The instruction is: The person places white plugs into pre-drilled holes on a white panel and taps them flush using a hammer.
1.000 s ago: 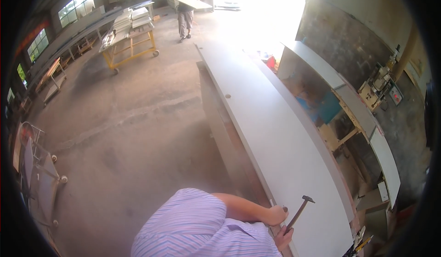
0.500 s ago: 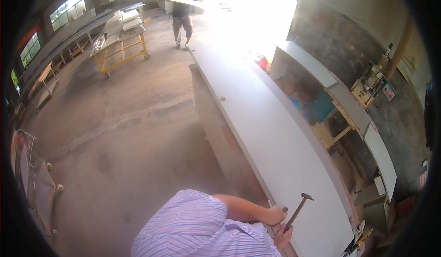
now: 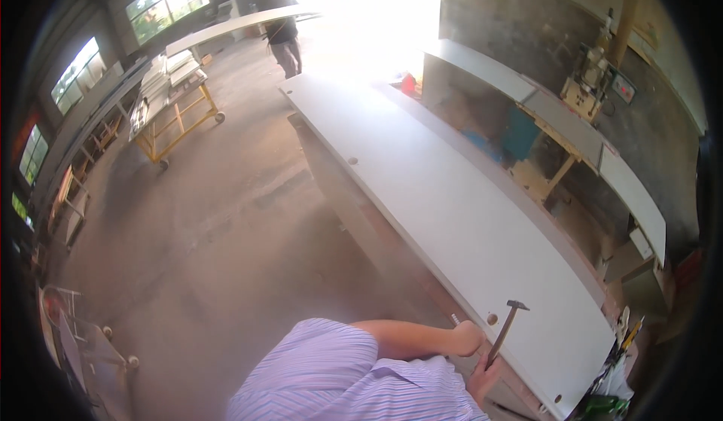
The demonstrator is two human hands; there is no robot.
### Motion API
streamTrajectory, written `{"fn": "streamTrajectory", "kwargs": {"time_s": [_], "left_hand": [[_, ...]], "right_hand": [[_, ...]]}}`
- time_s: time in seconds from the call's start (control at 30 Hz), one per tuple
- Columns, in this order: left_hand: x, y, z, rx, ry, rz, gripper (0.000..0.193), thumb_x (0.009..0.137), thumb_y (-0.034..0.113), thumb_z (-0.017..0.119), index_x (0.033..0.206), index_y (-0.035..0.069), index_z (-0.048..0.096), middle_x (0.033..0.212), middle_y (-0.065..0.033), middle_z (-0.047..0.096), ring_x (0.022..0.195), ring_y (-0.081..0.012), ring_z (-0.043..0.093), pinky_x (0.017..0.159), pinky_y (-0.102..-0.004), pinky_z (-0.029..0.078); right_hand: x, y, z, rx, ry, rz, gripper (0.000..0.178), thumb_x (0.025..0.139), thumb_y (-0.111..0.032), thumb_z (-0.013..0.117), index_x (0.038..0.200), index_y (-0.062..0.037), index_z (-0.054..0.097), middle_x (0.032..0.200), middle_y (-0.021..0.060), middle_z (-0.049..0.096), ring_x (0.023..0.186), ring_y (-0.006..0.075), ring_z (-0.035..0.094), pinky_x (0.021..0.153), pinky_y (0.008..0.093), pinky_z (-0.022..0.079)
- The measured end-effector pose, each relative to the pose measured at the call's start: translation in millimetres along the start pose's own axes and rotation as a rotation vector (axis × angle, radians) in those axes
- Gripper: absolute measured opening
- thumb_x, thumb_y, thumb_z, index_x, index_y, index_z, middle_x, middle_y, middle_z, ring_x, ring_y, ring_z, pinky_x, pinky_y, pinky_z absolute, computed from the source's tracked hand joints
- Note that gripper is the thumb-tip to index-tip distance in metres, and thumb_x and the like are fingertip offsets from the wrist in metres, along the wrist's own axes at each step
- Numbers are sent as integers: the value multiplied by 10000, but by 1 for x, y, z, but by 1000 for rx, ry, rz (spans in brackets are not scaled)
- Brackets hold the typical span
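My right hand (image 3: 483,380) grips the wooden handle of a hammer (image 3: 503,332). The hammer stands tilted, its dark metal head up, over the near part of a long white panel (image 3: 444,210). Just left of it, my left hand (image 3: 468,338) is closed in a fist by the panel's left edge. A small pale ribbed piece (image 3: 455,319) pokes out beside this fist and seems to be held in it; its kind is not clear. Close to both hands, a round hole (image 3: 492,319) shows in the panel's face.
Several tools (image 3: 625,338) stand at the panel's near right corner. A white-topped bench (image 3: 565,123) and a machine (image 3: 591,78) line the right wall. At the far left, a yellow wheeled cart (image 3: 181,123) bears stacked boards. A person (image 3: 283,37) stands there with a long white board (image 3: 233,28).
The view has swung, and the scene sits lower to the left. Both hands and the hammer appear slightly farther right and higher. The person's long board has shifted left, over the cart.
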State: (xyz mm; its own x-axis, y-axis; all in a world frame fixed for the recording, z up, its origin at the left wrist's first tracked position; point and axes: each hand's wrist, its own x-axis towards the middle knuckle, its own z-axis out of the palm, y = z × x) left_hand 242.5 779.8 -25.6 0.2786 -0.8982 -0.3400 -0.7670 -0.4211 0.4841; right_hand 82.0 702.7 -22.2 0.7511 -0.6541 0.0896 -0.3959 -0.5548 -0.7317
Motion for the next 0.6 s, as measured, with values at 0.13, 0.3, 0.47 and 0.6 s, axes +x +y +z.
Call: {"fn": "streamTrajectory", "kwargs": {"time_s": [0.13, 0.3, 0.47, 0.6], "left_hand": [[-31, -24, -3, -210, 334, -45, 252, 781, 168, 636, 1005, 75, 707, 905, -206, 721, 843, -386, 706, 720, -501, 553], [-27, -29, -52, -350, 342, -235, 242, 965, 344, 580, 1027, 124, 658, 819, -144, 717, 776, -368, 691, 683, -479, 525], [1, -39, -58, -618, 363, -323, 316, 966, 336, 594, 1122, 69, 659, 822, -148, 694, 760, -324, 668, 709, -444, 505], [24, -45, -54, -708, 297, -364, 339, 979, 328, 558, 1143, 49, 659, 824, -157, 689, 792, -311, 671, 746, -426, 509]], "right_hand": [[6, -59, -10, 94, -75, 135, 269, 997, -250, 613, 934, 7, 568, 752, 184, 628, 656, 281, 592, 604, 434, 457], [10, -83, -22, 115, -20, 301, 289, 985, -279, 628, 929, -9, 542, 693, 231, 604, 642, 430, 614, 570, 455, 459], [-20, -59, -20, 166, 90, 451, 265, 991, -257, 632, 948, -8, 553, 648, 168, 572, 552, 290, 560, 551, 386, 444], [-40, -56, -25, 230, 72, 575, 235, 988, -214, 646, 941, -7, 547, 650, 88, 516, 603, 144, 462, 558, 326, 420]]}}
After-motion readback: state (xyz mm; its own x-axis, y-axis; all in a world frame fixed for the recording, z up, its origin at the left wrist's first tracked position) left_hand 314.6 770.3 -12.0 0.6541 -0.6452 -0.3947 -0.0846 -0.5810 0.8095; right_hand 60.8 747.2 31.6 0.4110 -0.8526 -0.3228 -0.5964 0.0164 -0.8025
